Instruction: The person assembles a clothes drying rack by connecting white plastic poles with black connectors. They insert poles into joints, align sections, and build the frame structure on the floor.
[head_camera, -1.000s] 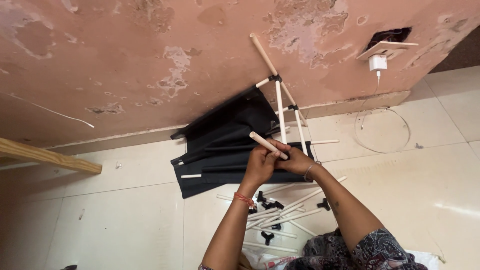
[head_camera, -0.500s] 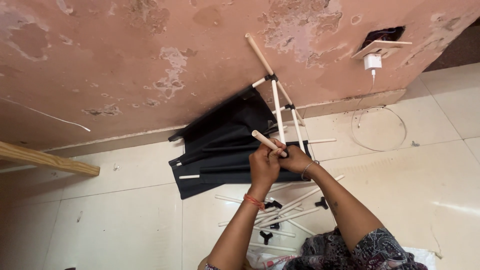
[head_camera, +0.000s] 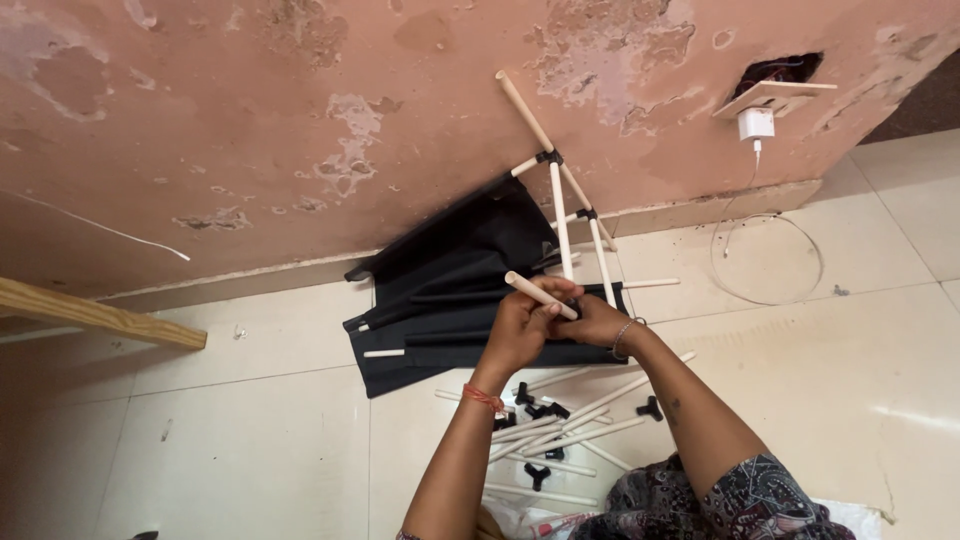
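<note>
I see two hands w/ one rod between them: left hand (head_camera: 520, 330) is wrapped round the pale rod (head_camera: 540, 296), fingers closed on its lower part, and right hand (head_camera: 598, 322) is closed at the rod's lower-right end, just beside the left; can't tell what exactly its fingers pinch there. Rod sits above the black fabric (head_camera: 460, 290), mid-frame, its long axis running diagonal, free end pointing up-left toward the wall (head_camera: 300, 100), other end down-right into the hands. Counts: one rod in hand; approx. ten loose white rods (head_camera: 570, 425) lying on the tiled floor (head_camera: 250, 440) below the hands, overlapping so I can't count exactly; about six small black connectors (head_camera: 650, 407) scattered among them, some hidden. One partly built frame (head_camera: 557, 200) of white rods and two black joints leans against the wall behind the fabric, one long rod pointing up-left. One more short rod (head_camera: 384, 352) pokes out of the fabric's left hem. No packages or labels visible; top right there's a square cream plate (head_camera: 775, 95) tilted off a dark hole in the wall, w/ one white charger (head_camera: 756, 123) below it and a thin cable (head_camera: 770, 260) looping on the floor. One wooden plank (head_camera: 95, 313) at left edge.
</note>
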